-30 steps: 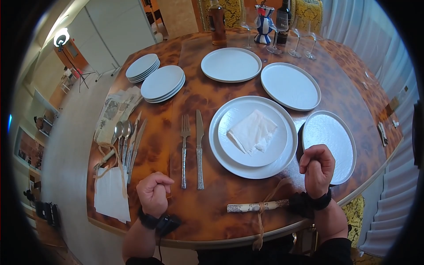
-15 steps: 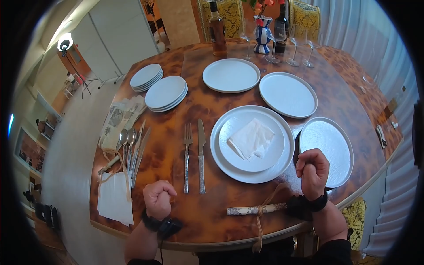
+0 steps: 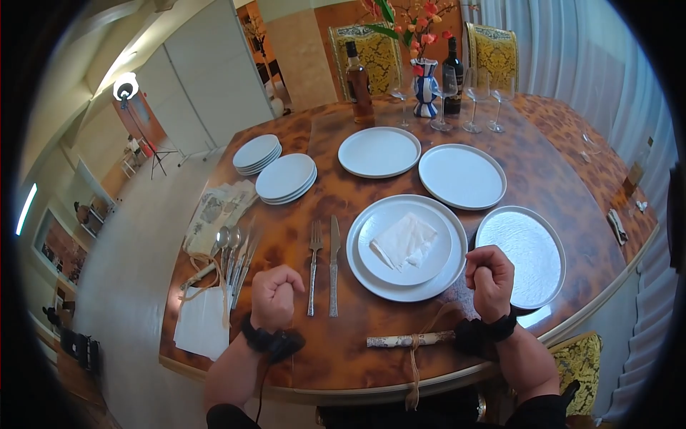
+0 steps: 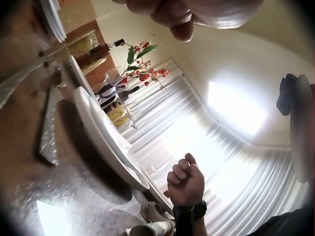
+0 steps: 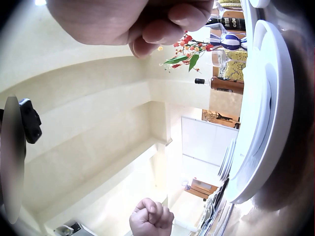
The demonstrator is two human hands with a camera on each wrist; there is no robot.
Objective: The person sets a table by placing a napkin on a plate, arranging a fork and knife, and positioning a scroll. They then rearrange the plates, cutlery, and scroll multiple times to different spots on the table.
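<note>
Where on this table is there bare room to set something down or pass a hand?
Bare wood lies between the fork and the loose cutlery, in front of the stacked plates, and along the near edge between the left hand and the rolled napkin. It is crowded around the centre plate, where three other large plates sit close.

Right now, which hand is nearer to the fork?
Left. The left hand rests as a fist just left of the fork; the right hand is across the stacked plates.

left hand (image 3: 275,293) clenched in fist, right hand (image 3: 489,279) clenched, both empty
</note>
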